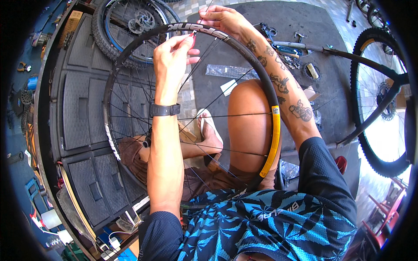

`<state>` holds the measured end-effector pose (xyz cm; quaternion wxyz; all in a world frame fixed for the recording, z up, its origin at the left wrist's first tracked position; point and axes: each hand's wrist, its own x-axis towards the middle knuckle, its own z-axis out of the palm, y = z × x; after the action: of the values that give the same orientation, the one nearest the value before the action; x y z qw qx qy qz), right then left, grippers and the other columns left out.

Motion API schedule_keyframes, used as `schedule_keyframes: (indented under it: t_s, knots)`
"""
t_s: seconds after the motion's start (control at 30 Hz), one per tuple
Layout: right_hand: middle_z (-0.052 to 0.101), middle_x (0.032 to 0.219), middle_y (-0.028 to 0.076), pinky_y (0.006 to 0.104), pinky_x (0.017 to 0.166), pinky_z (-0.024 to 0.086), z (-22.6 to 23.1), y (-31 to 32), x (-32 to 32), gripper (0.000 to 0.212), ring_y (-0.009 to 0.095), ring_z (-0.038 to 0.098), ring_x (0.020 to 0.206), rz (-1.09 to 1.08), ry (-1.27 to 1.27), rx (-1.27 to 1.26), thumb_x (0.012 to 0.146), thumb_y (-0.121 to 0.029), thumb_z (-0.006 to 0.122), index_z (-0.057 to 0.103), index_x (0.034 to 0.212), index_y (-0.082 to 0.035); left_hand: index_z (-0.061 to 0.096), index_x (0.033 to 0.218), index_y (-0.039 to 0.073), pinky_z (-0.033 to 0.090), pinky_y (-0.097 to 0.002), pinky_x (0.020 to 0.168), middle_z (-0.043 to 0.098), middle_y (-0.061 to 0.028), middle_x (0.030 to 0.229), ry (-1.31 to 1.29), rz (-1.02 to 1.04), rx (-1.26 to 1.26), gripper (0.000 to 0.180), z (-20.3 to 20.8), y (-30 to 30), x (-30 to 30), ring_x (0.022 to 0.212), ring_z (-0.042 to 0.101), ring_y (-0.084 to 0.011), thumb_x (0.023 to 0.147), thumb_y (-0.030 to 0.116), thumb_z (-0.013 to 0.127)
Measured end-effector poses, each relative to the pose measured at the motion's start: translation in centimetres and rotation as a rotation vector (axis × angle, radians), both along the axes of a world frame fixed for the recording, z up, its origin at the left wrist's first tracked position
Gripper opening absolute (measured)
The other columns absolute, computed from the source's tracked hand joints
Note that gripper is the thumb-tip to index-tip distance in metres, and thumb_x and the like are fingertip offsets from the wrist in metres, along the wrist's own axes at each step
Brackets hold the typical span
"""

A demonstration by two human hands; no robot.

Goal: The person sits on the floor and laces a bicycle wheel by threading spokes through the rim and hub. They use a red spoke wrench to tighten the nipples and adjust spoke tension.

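Both hands' fingers pinch at rim [130, 48] top: left hand [172, 54], right hand [222, 19]; small red item unclear

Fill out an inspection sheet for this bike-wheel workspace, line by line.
Surface: dark floor mat over pale tiles; the person sits on it.
Job's things: black spoked rim held upright over the lap, with a yellow strip along its right side; small red tool at the top of the rim.
Clutter: hand tools and a clear plastic packet on the mat.
Grippers: left hand pinches the red tool; right hand grips the rim top.
Cables: nothing seen.
Surroundings: grey drawer unit at left, tyred wheel behind, bicycle wheel at right.
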<state>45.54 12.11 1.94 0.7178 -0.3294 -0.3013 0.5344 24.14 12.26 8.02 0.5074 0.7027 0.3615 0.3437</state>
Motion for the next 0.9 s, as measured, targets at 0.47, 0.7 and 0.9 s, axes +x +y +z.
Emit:
schedule_keyframes:
  t_s: [0.47,0.7,0.9]
  knots:
    - [0.074,0.118,0.011,0.0321,0.096,0.060,-1.4,1.1,0.4,0.005,0.019,0.073,0.097,-0.007,0.005,0.005,0.099,-0.004,0.070,0.067,0.096,-0.001,0.062,0.117,-0.005,0.055,-0.0250,0.071,0.072,-0.0065,0.091,0.082,-0.045,0.093,0.041,-0.8,1.1,0.7,0.079,0.069,-0.0123,0.086,0.010,0.084]
    - [0.074,0.119,0.012,0.0325,0.096,0.060,-1.2,1.1,0.2,0.005,0.018,0.073,0.097,0.026,0.026,0.027,0.099,-0.003,0.070,0.067,0.095,-0.002,0.069,0.105,-0.004,0.060,-0.0364,0.075,0.076,-0.0165,0.085,0.291,0.098,0.648,0.026,-0.7,0.7,1.3,0.078,0.077,-0.0272,0.086,0.012,0.077]
    - [0.074,0.119,0.013,0.0326,0.097,0.060,-0.7,0.8,0.1,0.005,0.018,0.073,0.098,0.033,0.040,-0.002,0.100,-0.003,0.069,0.067,0.094,-0.002,0.075,0.092,-0.003,0.059,-0.0325,0.056,0.077,-0.0156,0.083,0.198,0.143,0.198,0.022,0.3,0.3,0.9,0.060,0.074,-0.0193,0.098,0.018,0.070]
